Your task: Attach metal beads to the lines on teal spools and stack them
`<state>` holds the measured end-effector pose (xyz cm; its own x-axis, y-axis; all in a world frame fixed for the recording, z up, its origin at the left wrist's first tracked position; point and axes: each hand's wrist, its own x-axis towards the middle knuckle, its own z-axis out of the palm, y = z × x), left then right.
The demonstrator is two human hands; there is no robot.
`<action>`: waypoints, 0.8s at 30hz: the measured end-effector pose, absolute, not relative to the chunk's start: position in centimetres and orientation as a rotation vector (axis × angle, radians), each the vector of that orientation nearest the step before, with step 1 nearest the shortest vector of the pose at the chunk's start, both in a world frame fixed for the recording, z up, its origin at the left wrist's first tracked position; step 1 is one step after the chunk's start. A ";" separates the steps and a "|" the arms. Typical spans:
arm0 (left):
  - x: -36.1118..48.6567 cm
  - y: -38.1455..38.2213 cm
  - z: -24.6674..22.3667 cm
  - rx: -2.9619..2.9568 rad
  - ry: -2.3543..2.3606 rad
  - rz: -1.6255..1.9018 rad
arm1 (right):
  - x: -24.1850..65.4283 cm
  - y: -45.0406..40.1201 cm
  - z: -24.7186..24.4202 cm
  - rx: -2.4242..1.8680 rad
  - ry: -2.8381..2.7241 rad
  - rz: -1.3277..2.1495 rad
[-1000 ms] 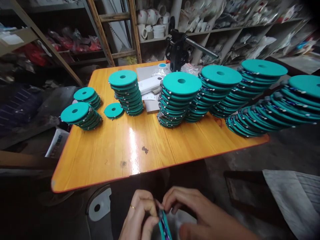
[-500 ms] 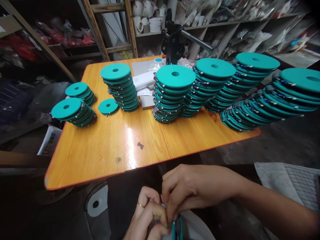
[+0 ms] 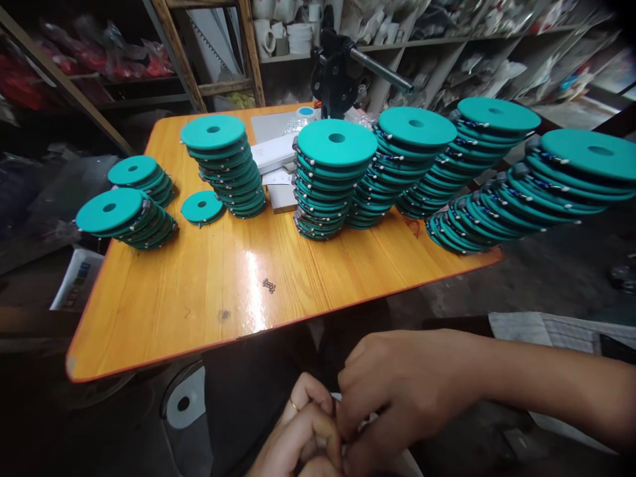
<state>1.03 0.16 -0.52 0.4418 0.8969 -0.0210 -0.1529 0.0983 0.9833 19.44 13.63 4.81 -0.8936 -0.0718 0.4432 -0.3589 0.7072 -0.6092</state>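
My left hand [image 3: 298, 437], with a ring on one finger, and my right hand [image 3: 397, 391] meet at the bottom edge, below the orange wooden table [image 3: 163, 311]. Their fingers press together over something small that they hide. A pale white cloth or bag [image 3: 385, 460] shows beneath them. Tall stacks of teal discs with metal-studded rims stand on the table, such as the stack [image 3: 336, 138] in the middle. A single teal disc [image 3: 201, 207] lies flat. A small cluster of metal rings [image 3: 269, 285] lies near the front edge, out of reach of neither hand's touch.
A black metal clamp with a steel bar [image 3: 335, 69] stands behind the table, beside a white box [image 3: 273, 152]. Shelves of white ceramic mugs [image 3: 283, 26] and bagged goods line the back. A grey striped cloth [image 3: 541, 329] lies to the right.
The teal piece held between my hands has dropped out of view below the frame. My right hand has moved right and up, and the view has tilted lower on the table.
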 end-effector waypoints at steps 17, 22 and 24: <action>1.2 0.6 0.0 1.064 0.685 0.824 | 20.2 12.3 5.2 0.323 -2.638 0.740; 1.1 0.5 0.2 1.242 0.748 0.766 | 20.7 11.5 3.5 0.414 -2.527 0.691; 1.0 0.7 0.5 1.294 0.738 0.721 | 20.8 11.2 2.3 0.500 -2.433 0.638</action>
